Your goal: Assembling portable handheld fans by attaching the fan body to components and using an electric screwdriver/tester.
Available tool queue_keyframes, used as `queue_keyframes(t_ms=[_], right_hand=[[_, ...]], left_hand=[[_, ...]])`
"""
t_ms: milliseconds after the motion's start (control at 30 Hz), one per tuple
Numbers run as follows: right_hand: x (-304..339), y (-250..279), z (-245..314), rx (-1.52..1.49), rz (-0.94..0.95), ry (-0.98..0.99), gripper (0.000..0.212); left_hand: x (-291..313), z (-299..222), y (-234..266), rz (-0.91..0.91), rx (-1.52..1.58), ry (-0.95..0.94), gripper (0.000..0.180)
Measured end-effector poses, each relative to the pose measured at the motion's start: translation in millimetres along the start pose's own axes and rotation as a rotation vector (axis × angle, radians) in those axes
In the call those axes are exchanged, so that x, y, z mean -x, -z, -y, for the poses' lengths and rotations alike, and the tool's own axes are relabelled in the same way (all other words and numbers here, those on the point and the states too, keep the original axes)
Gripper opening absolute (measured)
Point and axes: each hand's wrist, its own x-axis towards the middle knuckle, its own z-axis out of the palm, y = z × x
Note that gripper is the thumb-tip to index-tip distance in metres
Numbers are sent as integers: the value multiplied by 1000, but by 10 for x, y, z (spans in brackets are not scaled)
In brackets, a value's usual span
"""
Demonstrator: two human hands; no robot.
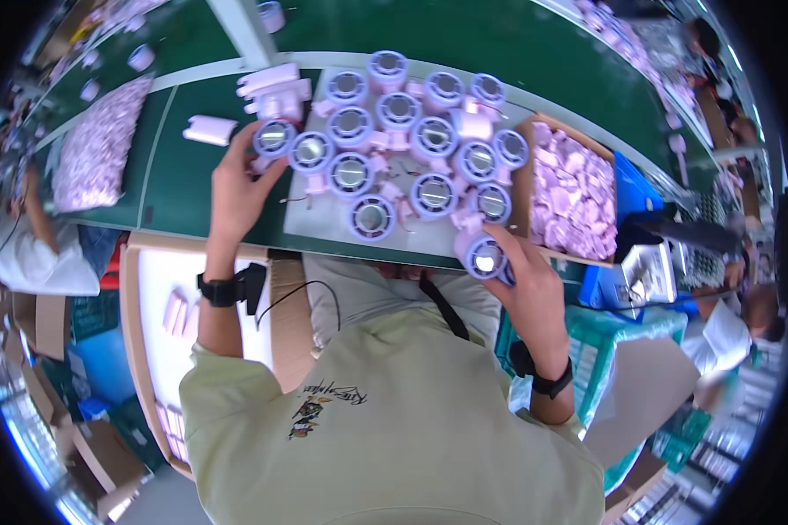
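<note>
Several round lavender housings (350,127), each with a slotted ring and a shiny centre, stand close together on a pale sheet (320,217) on the green bench. Thin wires show between some of them. My left hand (239,188) grips one lavender housing (275,137) at the group's left edge, thumb and fingers on either side of it. At the near right corner my right hand (532,284) is closed around another lavender housing (485,257), which is tilted by the bench's front edge. Pink pieces (276,87) lie stacked beyond my left hand.
A carton of small pink parts (573,188) stands right of the group, beside a blue bin (637,188). A single pink shell (209,129) and a bulging clear bag (103,149) lie to the left. An open carton (131,302) sits below the bench edge. Other people are at both sides.
</note>
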Motion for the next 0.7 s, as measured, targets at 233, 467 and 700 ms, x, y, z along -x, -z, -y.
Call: queue_keyframes(t_ms=[233, 467, 700], right_hand=[[-8, 100, 35, 5, 14, -35, 65], [18, 7, 28, 99, 20, 114, 71], [-145, -59, 192, 233, 141, 289, 75]], left_hand=[[17, -173, 60, 33, -89, 103, 53], [-144, 59, 322, -87, -79, -81, 50], [-627, -235, 197, 86, -338, -54, 32]])
